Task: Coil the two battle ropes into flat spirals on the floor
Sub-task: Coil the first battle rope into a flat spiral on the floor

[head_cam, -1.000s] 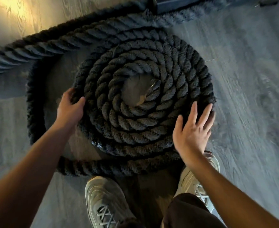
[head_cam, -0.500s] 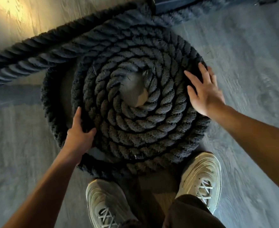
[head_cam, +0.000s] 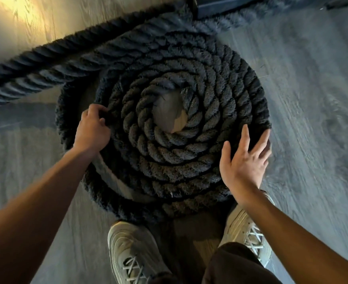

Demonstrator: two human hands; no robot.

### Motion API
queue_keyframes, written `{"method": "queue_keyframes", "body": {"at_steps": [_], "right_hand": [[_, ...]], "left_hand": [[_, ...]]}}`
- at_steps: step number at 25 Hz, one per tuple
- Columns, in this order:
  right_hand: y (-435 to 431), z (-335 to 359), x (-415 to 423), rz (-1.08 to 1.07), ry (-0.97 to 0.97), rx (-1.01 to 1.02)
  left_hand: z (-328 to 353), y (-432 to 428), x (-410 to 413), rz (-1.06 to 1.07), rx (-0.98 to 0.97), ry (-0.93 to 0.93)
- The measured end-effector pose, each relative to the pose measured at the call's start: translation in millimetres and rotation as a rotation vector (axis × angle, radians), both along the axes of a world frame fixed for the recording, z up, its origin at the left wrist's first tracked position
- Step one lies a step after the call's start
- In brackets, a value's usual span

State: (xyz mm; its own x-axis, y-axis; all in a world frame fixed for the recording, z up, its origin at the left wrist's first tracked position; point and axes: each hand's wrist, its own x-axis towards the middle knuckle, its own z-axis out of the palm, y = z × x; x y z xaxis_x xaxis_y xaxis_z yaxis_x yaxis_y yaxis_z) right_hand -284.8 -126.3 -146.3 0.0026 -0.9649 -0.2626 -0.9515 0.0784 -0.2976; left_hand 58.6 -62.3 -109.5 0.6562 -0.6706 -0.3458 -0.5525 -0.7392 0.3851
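A thick black battle rope lies wound in a flat spiral (head_cam: 181,160) on the grey wood floor, with a small bare patch of floor at its centre. My left hand (head_cam: 92,130) grips the rope on the spiral's left side, fingers curled over a strand. My right hand (head_cam: 244,160) rests flat with fingers spread against the spiral's lower right edge. The outermost turn (head_cam: 66,119) bulges loose on the left and near side, a gap showing between it and the tight coil. Two straight stretches of rope (head_cam: 46,66) run side by side from the far left toward the coil's top.
My two pale sneakers (head_cam: 134,255) stand just below the coil, and dark trousers cover my right knee. A dark box or base (head_cam: 230,3) sits at the top edge, behind the rope. Grey plank floor (head_cam: 312,119) stretches to the right; a warm light patch lies top left.
My right hand slid from the coil's upper right down to its lower right edge. My left hand moved up the left side and curled onto the rope. The coil has turned slightly.
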Motion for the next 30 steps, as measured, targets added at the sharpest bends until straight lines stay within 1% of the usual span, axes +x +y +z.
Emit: {"method": "queue_keyframes", "body": {"at_steps": [3, 6, 10, 13, 16, 17, 19, 20, 21, 23, 25, 27, 30], "right_hand": [[-14.9, -4.5, -3.1, 0.040, 0.039, 0.007], [-41.4, -2.6, -17.0, 0.121, 0.063, 0.004], [-95.6, 1.3, -41.5, 0.240, 0.108, 0.029], [-127.7, 5.2, -61.3, 0.295, 0.078, 0.050], [-136.9, 10.9, -66.8, 0.297, 0.066, 0.031], [-129.1, 10.9, -63.4, 0.247, 0.064, 0.005], [-93.3, 7.0, -52.5, 0.033, 0.037, -0.025], [-67.6, 5.0, -46.9, -0.067, 0.019, -0.015], [-40.7, 3.1, -42.4, -0.110, 0.015, -0.001], [-3.5, 1.9, -39.0, -0.056, 0.069, 0.007], [-2.8, 1.2, -40.9, 0.001, 0.112, 0.025], [-14.3, -0.5, -44.5, 0.007, 0.146, 0.030], [-31.8, -1.0, -58.2, 0.059, 0.167, 0.016]], "left_hand": [[-0.7, 0.9, 4.2, -0.036, 0.039, -0.068], [0.9, 7.3, 3.9, -0.074, 0.145, -0.094], [9.2, 21.7, -20.1, -0.142, 0.192, -0.053], [17.4, 24.4, -44.7, -0.198, 0.221, -0.054], [20.3, 14.4, -54.5, -0.345, 0.301, -0.258], [19.9, 9.1, -52.8, -0.364, 0.278, -0.282], [19.1, -4.6, -46.3, -0.382, 0.151, -0.194], [18.6, -12.3, -43.8, -0.430, 0.093, -0.156], [16.6, -20.5, -41.8, -0.522, 0.056, -0.153], [10.7, -38.9, -44.9, -0.769, 0.041, -0.180], [4.2, -54.3, -52.9, -0.948, 0.074, -0.214], [-1.5, -64.4, -58.8, -0.995, 0.061, -0.252], [-7.0, -69.8, -67.7, -1.053, -0.043, -0.318]]}}
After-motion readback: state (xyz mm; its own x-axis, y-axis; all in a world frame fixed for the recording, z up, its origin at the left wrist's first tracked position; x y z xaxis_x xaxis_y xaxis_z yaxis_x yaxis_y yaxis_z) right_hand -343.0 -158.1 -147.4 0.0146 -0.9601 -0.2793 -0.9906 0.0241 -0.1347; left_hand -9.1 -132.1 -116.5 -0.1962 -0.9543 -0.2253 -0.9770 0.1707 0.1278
